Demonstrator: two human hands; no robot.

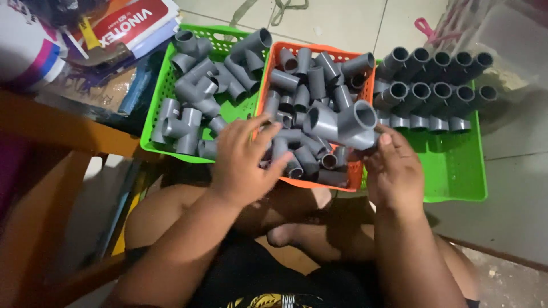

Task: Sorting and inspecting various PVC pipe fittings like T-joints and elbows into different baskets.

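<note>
My right hand (pixel 394 168) holds a grey plastic tee pipe fitting (pixel 344 124) above the orange basket (pixel 274 54), which is heaped with several short grey pipe pieces (pixel 299 91). My left hand (pixel 245 159) reaches into the near left part of that basket with fingers spread, touching the short pieces; it grips nothing that I can see. A green basket (pixel 165 85) to the left holds several grey tee fittings (pixel 194 97). A green basket (pixel 456 171) to the right carries assembled grey fittings (pixel 434 85) stood in neat rows along its far end.
The baskets rest on a tiled floor (pixel 514 188). A wooden bench or table edge (pixel 51 125) runs along the left, with books and papers (pixel 125 28) piled beyond it. My bare legs (pixel 297 234) sit folded just below the baskets.
</note>
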